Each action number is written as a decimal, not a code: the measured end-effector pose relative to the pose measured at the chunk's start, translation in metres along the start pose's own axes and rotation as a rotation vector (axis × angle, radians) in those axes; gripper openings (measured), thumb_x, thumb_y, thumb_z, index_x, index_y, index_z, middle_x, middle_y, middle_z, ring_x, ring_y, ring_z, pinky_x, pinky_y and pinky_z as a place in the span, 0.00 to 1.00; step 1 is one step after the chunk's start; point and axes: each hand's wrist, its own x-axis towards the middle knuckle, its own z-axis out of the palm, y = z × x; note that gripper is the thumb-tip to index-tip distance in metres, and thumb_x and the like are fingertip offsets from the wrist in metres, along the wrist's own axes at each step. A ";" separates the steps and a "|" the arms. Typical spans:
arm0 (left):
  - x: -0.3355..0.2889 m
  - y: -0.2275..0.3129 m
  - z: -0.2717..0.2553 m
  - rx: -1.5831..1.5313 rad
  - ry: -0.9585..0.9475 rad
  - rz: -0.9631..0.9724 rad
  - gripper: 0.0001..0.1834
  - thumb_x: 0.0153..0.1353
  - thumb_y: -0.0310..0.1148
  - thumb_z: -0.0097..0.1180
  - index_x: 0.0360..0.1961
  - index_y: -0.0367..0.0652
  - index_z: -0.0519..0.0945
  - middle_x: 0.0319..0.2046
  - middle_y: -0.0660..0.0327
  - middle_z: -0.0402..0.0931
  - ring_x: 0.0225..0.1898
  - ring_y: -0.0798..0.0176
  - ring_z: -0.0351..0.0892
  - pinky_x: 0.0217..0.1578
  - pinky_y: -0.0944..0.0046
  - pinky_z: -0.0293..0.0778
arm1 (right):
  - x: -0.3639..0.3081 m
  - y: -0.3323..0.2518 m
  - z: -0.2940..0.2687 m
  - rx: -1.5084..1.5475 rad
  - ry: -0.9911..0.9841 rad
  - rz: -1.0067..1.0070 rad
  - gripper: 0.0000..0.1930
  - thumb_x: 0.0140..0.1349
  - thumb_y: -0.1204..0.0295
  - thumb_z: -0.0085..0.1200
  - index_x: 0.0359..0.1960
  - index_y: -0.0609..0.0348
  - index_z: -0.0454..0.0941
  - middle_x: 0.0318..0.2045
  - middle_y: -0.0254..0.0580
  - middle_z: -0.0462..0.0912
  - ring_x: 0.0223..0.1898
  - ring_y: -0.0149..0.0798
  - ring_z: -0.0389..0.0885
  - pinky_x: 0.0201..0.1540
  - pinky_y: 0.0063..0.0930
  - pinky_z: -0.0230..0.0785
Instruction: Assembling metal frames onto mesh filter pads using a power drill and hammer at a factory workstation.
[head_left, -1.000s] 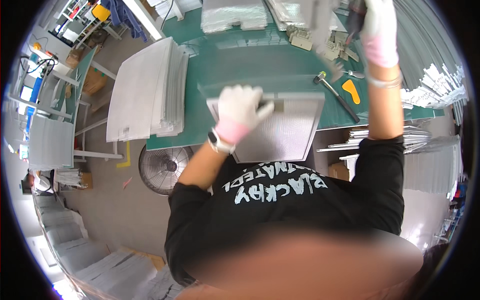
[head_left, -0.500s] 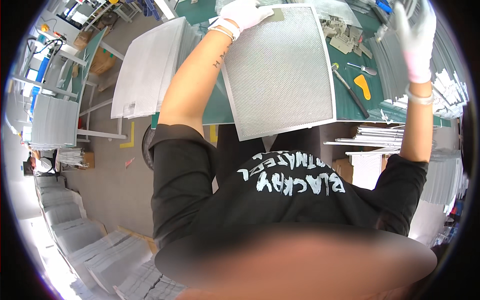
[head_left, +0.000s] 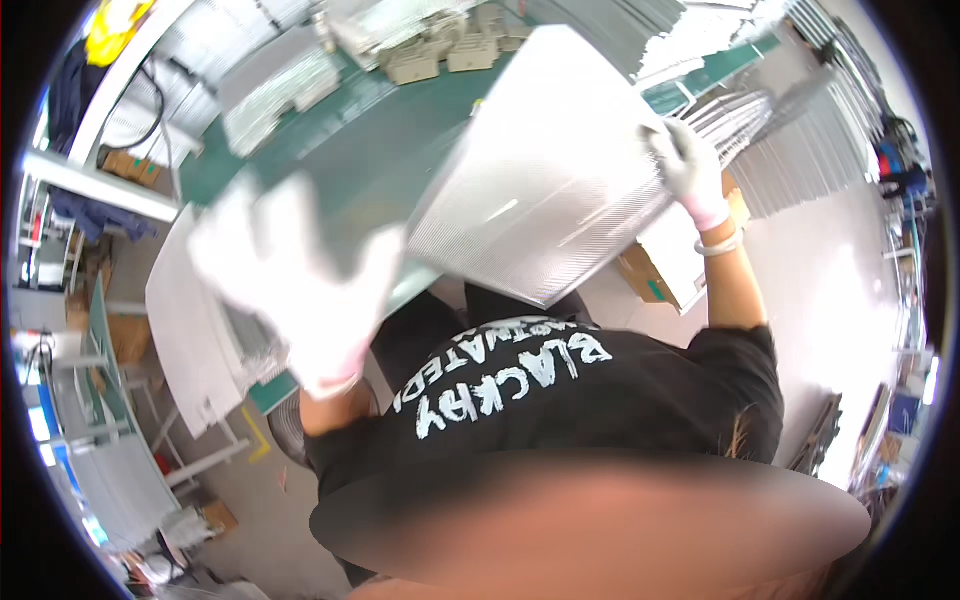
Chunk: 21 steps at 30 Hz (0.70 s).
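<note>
A framed metal mesh panel [head_left: 545, 165] is tilted above the front of the green workbench [head_left: 345, 150], its lower corner close to my lap. My right hand [head_left: 688, 172], in a white glove, grips the panel's right edge with the fingers bent over it. To the left of the panel, my gloved left hand [head_left: 300, 275] is raised with its fingers spread and nothing in it. Motion blurs this hand, and it appears apart from the panel. Part of the bench top is hidden behind the panel.
A stack of white mesh sheets [head_left: 190, 330] lies at the bench's left end. Several pale brackets [head_left: 445, 58] sit at the back. Right of me are a cardboard box [head_left: 640, 272] and piled grey strips [head_left: 815, 150]. A white metal post [head_left: 110, 188] stands far left.
My left hand has let go of the panel and moved left and nearer. My right hand has come down onto the panel's right edge. The panel has turned and tilted; the view has swung round.
</note>
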 end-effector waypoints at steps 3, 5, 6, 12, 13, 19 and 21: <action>-0.069 -0.087 -0.031 0.513 0.042 -0.214 0.36 0.60 0.55 0.55 0.62 0.41 0.68 0.63 0.46 0.64 0.65 0.35 0.57 0.60 0.34 0.56 | -0.087 0.156 -0.029 -0.188 0.320 0.568 0.21 0.70 0.56 0.43 0.47 0.63 0.78 0.38 0.57 0.83 0.41 0.53 0.81 0.46 0.37 0.70; -0.137 -0.152 -0.067 0.937 -0.278 -0.423 0.36 0.63 0.57 0.51 0.61 0.40 0.68 0.60 0.45 0.68 0.62 0.39 0.64 0.60 0.39 0.61 | -0.164 0.203 -0.040 -0.147 0.459 0.908 0.26 0.69 0.52 0.42 0.48 0.65 0.78 0.42 0.60 0.82 0.47 0.56 0.80 0.50 0.40 0.68; -0.168 -0.180 -0.076 0.897 -0.444 -0.589 0.37 0.63 0.59 0.48 0.61 0.37 0.68 0.59 0.44 0.68 0.62 0.42 0.65 0.61 0.45 0.62 | -0.234 0.277 -0.055 -0.292 0.583 0.905 0.27 0.69 0.51 0.41 0.46 0.66 0.79 0.41 0.60 0.82 0.47 0.58 0.79 0.50 0.41 0.68; -0.193 -0.206 -0.099 0.491 -0.741 -1.155 0.48 0.61 0.63 0.46 0.63 0.25 0.63 0.62 0.38 0.64 0.64 0.40 0.63 0.65 0.53 0.58 | -0.365 0.335 -0.033 -0.480 0.699 1.488 0.29 0.69 0.49 0.37 0.45 0.67 0.79 0.43 0.61 0.81 0.47 0.62 0.78 0.51 0.46 0.69; -0.188 -0.206 -0.099 0.493 -0.798 -1.191 0.48 0.60 0.64 0.47 0.62 0.24 0.64 0.61 0.37 0.66 0.64 0.40 0.64 0.65 0.54 0.58 | -0.366 0.340 -0.028 -0.467 0.752 1.541 0.30 0.69 0.49 0.37 0.45 0.67 0.78 0.43 0.61 0.81 0.47 0.61 0.78 0.51 0.47 0.69; -0.171 -0.230 -0.111 0.431 -1.033 -1.164 0.48 0.58 0.64 0.51 0.58 0.21 0.69 0.56 0.34 0.70 0.62 0.41 0.68 0.62 0.55 0.62 | -0.339 0.375 0.015 -0.402 0.626 1.533 0.28 0.69 0.50 0.38 0.44 0.67 0.78 0.43 0.61 0.81 0.48 0.60 0.78 0.51 0.44 0.69; -0.185 -0.249 -0.115 0.559 -0.980 -1.039 0.46 0.57 0.63 0.54 0.54 0.21 0.72 0.52 0.35 0.74 0.55 0.40 0.74 0.55 0.53 0.68 | -0.328 0.382 0.036 -0.334 0.580 1.528 0.28 0.69 0.50 0.39 0.44 0.67 0.78 0.44 0.61 0.81 0.48 0.60 0.78 0.51 0.44 0.69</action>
